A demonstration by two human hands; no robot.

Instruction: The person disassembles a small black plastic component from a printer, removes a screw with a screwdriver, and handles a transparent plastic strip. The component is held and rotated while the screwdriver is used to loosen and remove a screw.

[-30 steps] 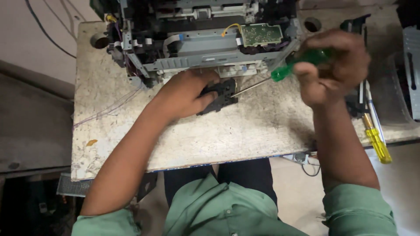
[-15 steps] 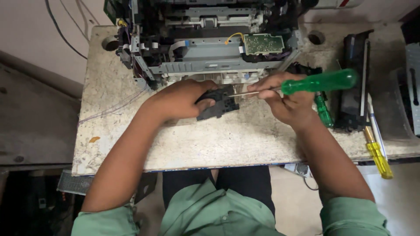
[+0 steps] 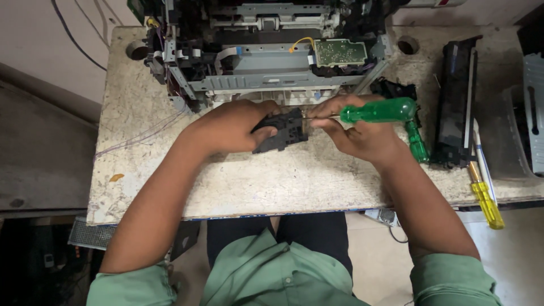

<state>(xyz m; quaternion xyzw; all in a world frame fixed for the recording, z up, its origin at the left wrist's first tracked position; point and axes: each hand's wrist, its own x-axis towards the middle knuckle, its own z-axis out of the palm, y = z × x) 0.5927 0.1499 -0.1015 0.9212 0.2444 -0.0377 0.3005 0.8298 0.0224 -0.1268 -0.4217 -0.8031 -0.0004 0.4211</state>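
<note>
The left hand (image 3: 229, 126) grips a small black part (image 3: 281, 130) on the surface (image 3: 283, 181). The right hand (image 3: 362, 136) clasps a green screwdriver (image 3: 377, 110), tip against the part. Behind sits an opened printer (image 3: 266, 51), evidently stripped already.

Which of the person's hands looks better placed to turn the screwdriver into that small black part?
Probably the right hand: it already grips the green screwdriver, whose shaft points at the black part. The left hand is wrapped around that part, holding it over the table.
</note>
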